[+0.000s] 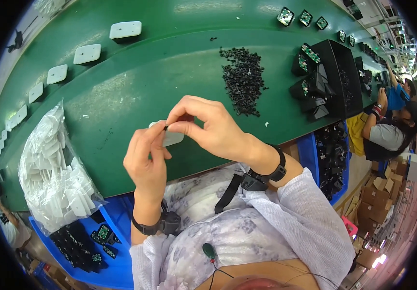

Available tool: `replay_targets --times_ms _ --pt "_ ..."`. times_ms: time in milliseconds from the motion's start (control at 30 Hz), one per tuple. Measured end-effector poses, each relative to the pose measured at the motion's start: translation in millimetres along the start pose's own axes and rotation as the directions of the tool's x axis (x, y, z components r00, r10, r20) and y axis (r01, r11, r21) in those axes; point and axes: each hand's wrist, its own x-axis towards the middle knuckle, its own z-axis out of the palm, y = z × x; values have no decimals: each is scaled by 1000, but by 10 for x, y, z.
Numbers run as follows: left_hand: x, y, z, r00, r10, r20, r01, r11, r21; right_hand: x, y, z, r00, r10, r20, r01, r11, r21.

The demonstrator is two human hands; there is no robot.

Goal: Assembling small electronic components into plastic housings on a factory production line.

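Observation:
My left hand [146,157] and my right hand [208,126] meet above the green table, fingertips touching. Both are closed in a pinch around a small black part [165,128], most of which the fingers cover. Just behind and below them is a white rounded cover [173,138]; whether it lies on the table or rests against my left fingers I cannot tell. A pile of small black parts [243,79] is spread beyond my right hand. To the left of my left hand lies a clear plastic bag of white covers [56,174].
White covers [87,54] stand in a row along the far left of the green table [170,72]. At right are a black bin [336,77] and black housings with green circuit boards [307,60]. Blue crates [116,217] flank me. Co-workers [387,121] sit at far right.

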Motion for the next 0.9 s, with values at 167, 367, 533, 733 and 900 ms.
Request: replay_targets --times_ms 167,367,533,733,900 --pt "-36 34 -26 986 -161 -30 157 981 -114 -25 27 34 999 48 -7 -48 997 56" --pt "-95 50 -6 951 -308 17 296 897 -327 -38 -16 66 981 172 -87 -166 984 68" --pt "-118 30 -19 903 -417 105 395 708 -585 -98 -5 130 990 2 -144 -10 999 -52" --pt "-142 15 -46 913 -379 148 381 667 -640 -100 2 208 990 -48 -135 29 990 -136" --pt "-184 -31 18 980 -197 -38 154 858 -489 -94 -93 210 990 111 -83 -118 990 -80"
